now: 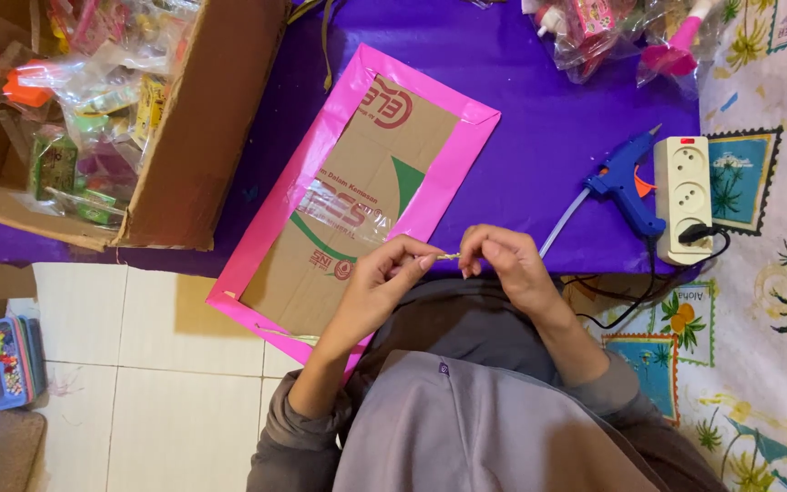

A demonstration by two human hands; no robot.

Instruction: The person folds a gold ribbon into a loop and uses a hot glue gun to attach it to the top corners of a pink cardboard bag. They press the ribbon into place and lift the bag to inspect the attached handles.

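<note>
My left hand (384,273) and my right hand (503,264) meet above my lap, both pinching a small thin pale strip (449,257) between their fingertips. Just beyond them lies a flat cardboard panel (357,200) edged with pink tape, tilted across a purple cloth (521,118). A clear plastic piece (343,210) rests on the cardboard's middle. The strip is too small to identify.
A blue hot glue gun (626,182) lies right of the hands, beside a white power strip (685,196) with a black plug. An open cardboard box (202,128) of packaged toys stands at the left. A small blue case (6,360) sits on the white tiled floor.
</note>
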